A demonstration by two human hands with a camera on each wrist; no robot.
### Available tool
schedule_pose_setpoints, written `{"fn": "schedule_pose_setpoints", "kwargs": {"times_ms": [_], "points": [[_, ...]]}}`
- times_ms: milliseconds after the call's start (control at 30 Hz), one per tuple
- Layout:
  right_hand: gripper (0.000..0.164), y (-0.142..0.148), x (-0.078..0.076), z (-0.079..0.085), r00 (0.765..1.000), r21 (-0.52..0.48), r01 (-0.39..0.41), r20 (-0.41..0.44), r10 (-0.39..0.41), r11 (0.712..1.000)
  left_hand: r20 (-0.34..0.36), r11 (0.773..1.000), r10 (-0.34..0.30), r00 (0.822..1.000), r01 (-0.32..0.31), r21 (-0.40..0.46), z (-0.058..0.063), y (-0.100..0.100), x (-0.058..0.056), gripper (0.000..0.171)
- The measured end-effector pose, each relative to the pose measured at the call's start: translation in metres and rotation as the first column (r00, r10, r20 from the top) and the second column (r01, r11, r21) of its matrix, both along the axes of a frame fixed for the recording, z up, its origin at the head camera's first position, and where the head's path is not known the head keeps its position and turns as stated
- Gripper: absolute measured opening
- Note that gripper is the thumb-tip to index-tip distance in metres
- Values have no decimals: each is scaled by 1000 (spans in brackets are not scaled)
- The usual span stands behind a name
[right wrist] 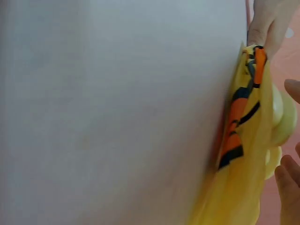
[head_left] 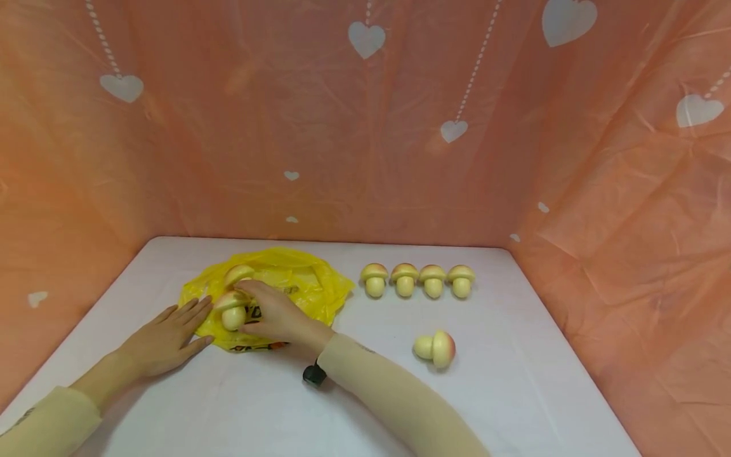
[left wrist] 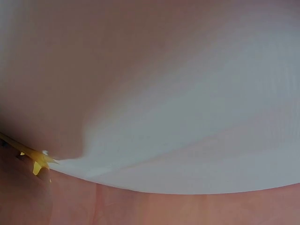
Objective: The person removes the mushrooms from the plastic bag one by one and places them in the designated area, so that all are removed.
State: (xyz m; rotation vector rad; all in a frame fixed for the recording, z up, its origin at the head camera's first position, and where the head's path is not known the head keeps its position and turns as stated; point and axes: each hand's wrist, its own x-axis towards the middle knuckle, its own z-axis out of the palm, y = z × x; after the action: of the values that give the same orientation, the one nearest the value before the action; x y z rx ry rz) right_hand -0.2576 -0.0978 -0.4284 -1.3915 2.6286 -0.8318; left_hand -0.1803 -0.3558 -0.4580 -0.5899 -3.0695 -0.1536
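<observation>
Remote setup here, so I'm going off the feeds: nearest me on the right, a lone toy mushroom [head_left: 440, 349] lies on its side on the white table [head_left: 514, 400], nobody's fingers on it. Over left, the left hand [head_left: 162, 343] lies flat, fingers straight, at the edge of the yellow bag [head_left: 322, 292]. The right hand [head_left: 278, 315] has its thumb and fingers parted right by the nearer mushroom [head_left: 233, 317] on that bag; can't tell if they touch it. Just beyond sits the farther mushroom [head_left: 238, 275], and far right there's a neat row of mushrooms [head_left: 405, 280]. I'd call it partway: two on the bag, five off, direction unclear to me. Count: seven mushrooms (two, one, four), one bag, two hands.
</observation>
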Motion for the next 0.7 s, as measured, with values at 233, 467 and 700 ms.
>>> {"fn": "schedule_pose_setpoints", "kwargs": {"times_ms": [233, 467, 700], "points": [[80, -12, -1, -3, 999, 71, 31, -11, -30, 997, -4, 1000, 0, 1000, -1, -7, 1, 1, 1, 76], [83, -17, -4, -6, 999, 102, 26, -23, -24, 994, -15, 1000, -9, 1000, 9, -19, 0, 1, 0, 75], [84, -19, -7, -8, 999, 116, 22, -28, -19, 993, -26, 1000, -12, 1000, 12, -16, 0, 1, 1, 75]]}}
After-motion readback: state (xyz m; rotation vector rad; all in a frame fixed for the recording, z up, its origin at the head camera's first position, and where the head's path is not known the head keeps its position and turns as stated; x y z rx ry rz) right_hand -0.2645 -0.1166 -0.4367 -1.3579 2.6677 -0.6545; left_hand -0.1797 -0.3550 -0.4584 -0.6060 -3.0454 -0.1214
